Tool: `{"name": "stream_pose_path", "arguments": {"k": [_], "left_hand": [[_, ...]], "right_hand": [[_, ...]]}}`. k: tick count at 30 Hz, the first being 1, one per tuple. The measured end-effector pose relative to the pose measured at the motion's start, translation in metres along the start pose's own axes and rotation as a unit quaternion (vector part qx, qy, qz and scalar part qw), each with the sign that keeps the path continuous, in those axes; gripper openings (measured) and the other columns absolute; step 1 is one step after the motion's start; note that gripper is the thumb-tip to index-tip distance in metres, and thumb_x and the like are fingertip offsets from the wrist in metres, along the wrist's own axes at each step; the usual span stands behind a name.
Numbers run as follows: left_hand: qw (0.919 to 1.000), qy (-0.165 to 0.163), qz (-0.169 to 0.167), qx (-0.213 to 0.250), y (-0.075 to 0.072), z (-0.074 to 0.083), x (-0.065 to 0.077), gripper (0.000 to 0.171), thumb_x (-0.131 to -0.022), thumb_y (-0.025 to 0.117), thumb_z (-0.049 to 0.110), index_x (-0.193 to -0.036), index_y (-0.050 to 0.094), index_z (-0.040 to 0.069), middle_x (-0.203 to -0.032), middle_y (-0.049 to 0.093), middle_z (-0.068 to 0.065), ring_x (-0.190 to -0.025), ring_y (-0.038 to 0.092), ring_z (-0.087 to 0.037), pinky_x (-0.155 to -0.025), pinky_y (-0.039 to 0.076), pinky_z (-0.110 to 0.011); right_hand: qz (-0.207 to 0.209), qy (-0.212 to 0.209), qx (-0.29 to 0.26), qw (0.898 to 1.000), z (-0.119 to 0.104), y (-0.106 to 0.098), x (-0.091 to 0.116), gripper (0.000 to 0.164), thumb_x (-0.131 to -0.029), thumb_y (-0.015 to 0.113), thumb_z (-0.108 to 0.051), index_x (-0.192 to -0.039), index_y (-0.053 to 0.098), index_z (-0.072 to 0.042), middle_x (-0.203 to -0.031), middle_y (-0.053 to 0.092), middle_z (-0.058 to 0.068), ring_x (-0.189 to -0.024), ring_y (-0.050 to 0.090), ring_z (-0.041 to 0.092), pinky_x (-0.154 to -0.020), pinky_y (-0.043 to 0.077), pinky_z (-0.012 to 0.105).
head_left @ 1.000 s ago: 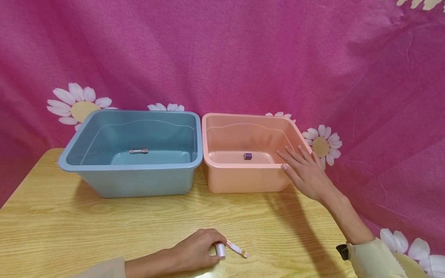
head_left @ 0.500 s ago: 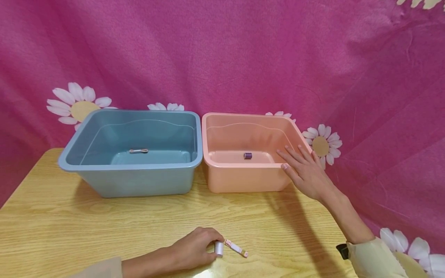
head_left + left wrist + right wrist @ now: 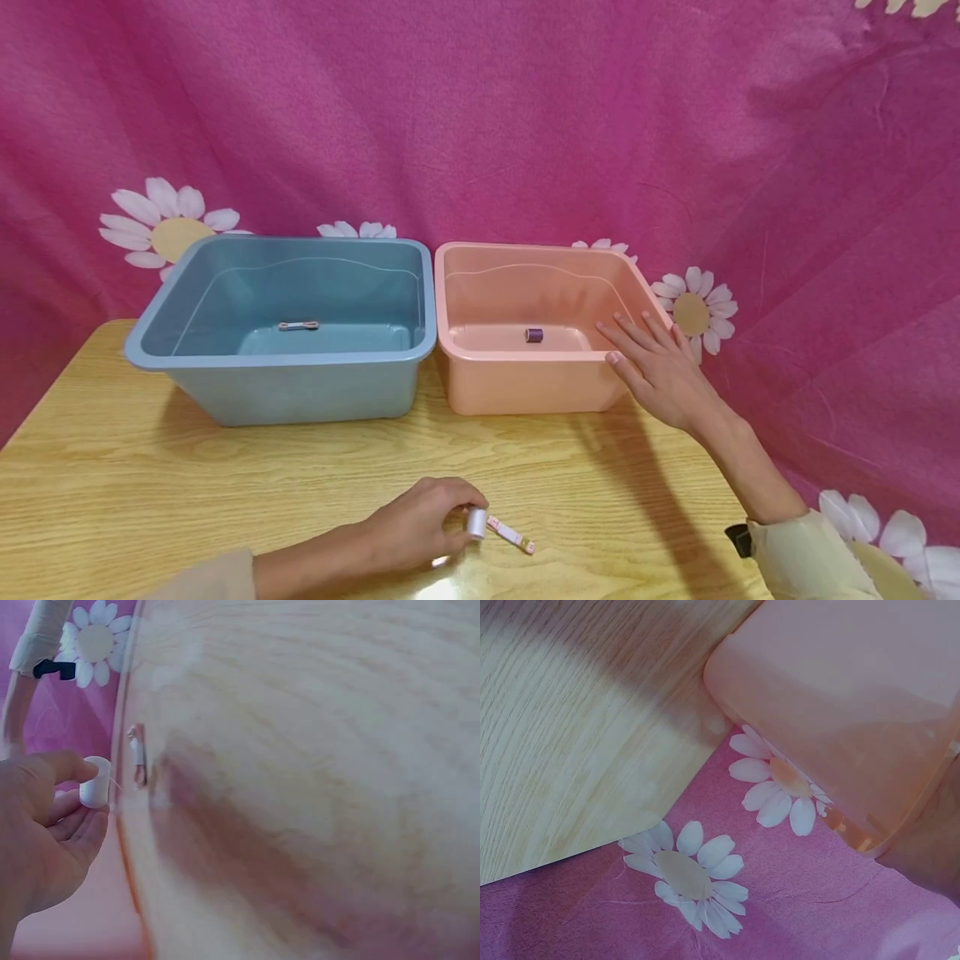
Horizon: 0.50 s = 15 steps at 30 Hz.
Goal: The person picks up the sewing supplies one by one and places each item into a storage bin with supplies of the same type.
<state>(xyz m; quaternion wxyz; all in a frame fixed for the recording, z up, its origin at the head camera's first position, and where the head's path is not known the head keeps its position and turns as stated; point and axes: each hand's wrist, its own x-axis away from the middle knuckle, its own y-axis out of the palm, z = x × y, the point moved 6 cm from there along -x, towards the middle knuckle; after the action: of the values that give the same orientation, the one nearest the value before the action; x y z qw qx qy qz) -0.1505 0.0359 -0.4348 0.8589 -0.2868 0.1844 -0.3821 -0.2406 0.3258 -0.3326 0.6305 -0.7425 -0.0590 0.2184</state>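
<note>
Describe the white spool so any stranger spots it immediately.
A peach tub stands on a wooden table; nearer the camera, the left hand pinches the white spool, a short cylinder. The slim bundle beside it is multicoloured; the other spool, inside the tub, is purple.

We lose part of the white spool (image 3: 98, 789) behind the left hand (image 3: 46, 821), cannot read tiny marks on the thin bundle (image 3: 512, 535), and see the left sleeve (image 3: 213, 577) cut off.
</note>
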Motion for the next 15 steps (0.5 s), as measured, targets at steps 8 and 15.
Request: {"name": "stream_pose_path", "arguments": {"k": [8, 15], "left_hand": [[0.9980, 0.052, 0.036, 0.002, -0.019, 0.015, -0.006, 0.023, -0.088, 0.074, 0.001, -0.109, 0.069, 0.007, -0.112, 0.069, 0.001, -0.105, 0.062, -0.008, -0.087, 0.053, -0.024], [0.9927, 0.084, 0.086, -0.015, -0.041, 0.026, -0.017, 0.028, -0.085, 0.076, -0.001, -0.112, 0.069, 0.005, -0.112, 0.070, -0.001, -0.102, 0.064, -0.011, -0.089, 0.053, -0.025]], "right_hand": [[-0.002, 0.003, 0.001, 1.000, 0.000, 0.000, 0.000, 0.049, -0.107, 0.039, -0.040, -0.153, 0.043, -0.021, -0.157, 0.036, 0.013, -0.147, 0.017, 0.043, -0.112, 0.003, 0.069], [-0.004, 0.003, 0.004, 1.000, 0.000, 0.000, 0.000, 0.050, -0.107, 0.039, -0.040, -0.154, 0.042, -0.022, -0.157, 0.036, 0.013, -0.147, 0.017, 0.043, -0.112, 0.004, 0.069]]}}
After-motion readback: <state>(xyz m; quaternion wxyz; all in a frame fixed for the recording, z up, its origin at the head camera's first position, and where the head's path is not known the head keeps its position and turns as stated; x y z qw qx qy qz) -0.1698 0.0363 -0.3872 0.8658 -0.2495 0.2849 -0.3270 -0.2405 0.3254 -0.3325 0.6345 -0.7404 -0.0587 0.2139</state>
